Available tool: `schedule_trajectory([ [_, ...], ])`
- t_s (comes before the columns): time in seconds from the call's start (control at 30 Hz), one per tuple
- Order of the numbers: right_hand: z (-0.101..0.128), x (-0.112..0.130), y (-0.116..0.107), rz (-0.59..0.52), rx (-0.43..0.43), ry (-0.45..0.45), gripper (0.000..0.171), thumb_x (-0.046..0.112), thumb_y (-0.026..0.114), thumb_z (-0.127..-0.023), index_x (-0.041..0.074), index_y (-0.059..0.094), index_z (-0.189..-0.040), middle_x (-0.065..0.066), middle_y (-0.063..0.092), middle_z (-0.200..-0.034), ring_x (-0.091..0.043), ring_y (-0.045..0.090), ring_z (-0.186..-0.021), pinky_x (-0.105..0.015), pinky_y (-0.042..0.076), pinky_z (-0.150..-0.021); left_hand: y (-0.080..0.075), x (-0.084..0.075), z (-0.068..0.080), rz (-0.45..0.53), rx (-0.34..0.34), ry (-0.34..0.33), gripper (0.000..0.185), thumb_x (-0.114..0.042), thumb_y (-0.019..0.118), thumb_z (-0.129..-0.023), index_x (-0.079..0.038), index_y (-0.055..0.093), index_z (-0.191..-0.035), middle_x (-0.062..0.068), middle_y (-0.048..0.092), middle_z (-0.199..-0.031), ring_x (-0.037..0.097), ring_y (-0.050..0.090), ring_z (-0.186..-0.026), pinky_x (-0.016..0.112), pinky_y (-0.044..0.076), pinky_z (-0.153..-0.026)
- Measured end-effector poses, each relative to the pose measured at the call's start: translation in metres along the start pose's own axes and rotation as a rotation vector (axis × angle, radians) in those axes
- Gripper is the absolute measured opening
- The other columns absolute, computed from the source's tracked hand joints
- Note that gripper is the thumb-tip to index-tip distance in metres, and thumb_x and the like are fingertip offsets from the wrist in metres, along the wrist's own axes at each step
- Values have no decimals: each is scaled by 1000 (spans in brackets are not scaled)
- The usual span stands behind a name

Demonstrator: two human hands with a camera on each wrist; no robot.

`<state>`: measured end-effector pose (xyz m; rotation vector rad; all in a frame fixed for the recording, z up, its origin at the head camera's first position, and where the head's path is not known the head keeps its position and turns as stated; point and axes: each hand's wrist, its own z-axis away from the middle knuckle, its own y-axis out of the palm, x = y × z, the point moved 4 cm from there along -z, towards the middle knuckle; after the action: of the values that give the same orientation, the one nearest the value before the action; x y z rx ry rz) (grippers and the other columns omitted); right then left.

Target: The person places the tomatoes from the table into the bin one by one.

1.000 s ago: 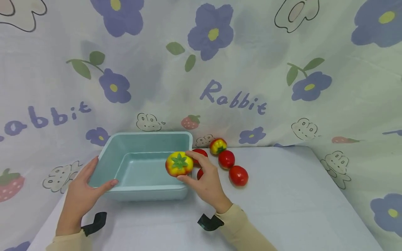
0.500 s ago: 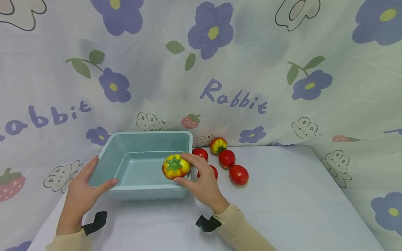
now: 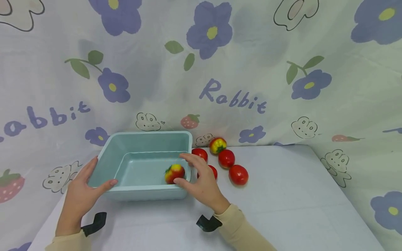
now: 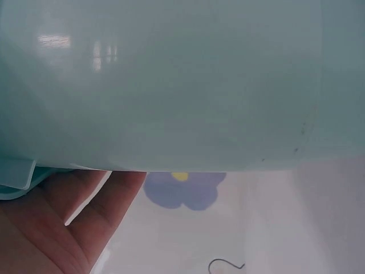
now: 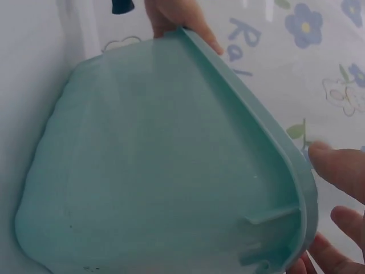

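My left hand (image 3: 80, 195) grips the left front corner of a pale teal plastic basin (image 3: 146, 193), thumb over the rim and fingers along the outer side. Inside the basin, near its right front corner, a red-and-yellow fruit (image 3: 176, 173) with a green leafy top looks tilted and blurred. Just beside it my right hand (image 3: 202, 183) hangs over the right wall, thumb and fingers apart, nothing between them. In the right wrist view the basin's outer side (image 5: 159, 154) fills the middle, and the fruit is hidden.
Right of the basin lie several round red fruits, among them one at the front (image 3: 238, 175) and one behind it (image 3: 226, 159). Another red-and-yellow fruit (image 3: 218, 145) sits at the back, near the patterned curtain (image 3: 251, 62). My right hand partly covers one red fruit (image 3: 214, 171).
My right hand held the fruit over the basin and moved slightly left and down. It has let go, and the fruit has dropped inside, turning over. The left hand stays put.
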<state>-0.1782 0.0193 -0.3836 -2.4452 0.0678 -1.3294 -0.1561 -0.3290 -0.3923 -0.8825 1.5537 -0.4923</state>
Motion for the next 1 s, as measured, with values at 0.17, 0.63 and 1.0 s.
schedule_trajectory([
  [0.17,-2,-3,-5,-30,-9,0,62,21,82,-86,22,56,-142,8,55,-141,-17,56,-120,-41,53,-99,0,-1,1,3,-2,-2,103,-41,77,-88,-8,13,-162,27,16,-163,55,16,-146,80,22,-104],
  [0.63,-6,-13,-38,19,-116,-24,62,18,83,-84,14,57,-140,1,56,-143,-19,53,-129,-43,53,-99,0,0,3,9,-10,4,103,-40,78,-87,-8,14,-161,26,17,-163,54,17,-146,79,22,-105],
  [1.0,1,-24,-65,-2,-158,44,57,16,82,-86,16,59,-138,-3,60,-136,-22,59,-119,-41,53,-101,-1,-3,5,5,-16,8,103,-40,78,-87,-7,14,-161,27,18,-163,54,18,-146,79,24,-104],
])
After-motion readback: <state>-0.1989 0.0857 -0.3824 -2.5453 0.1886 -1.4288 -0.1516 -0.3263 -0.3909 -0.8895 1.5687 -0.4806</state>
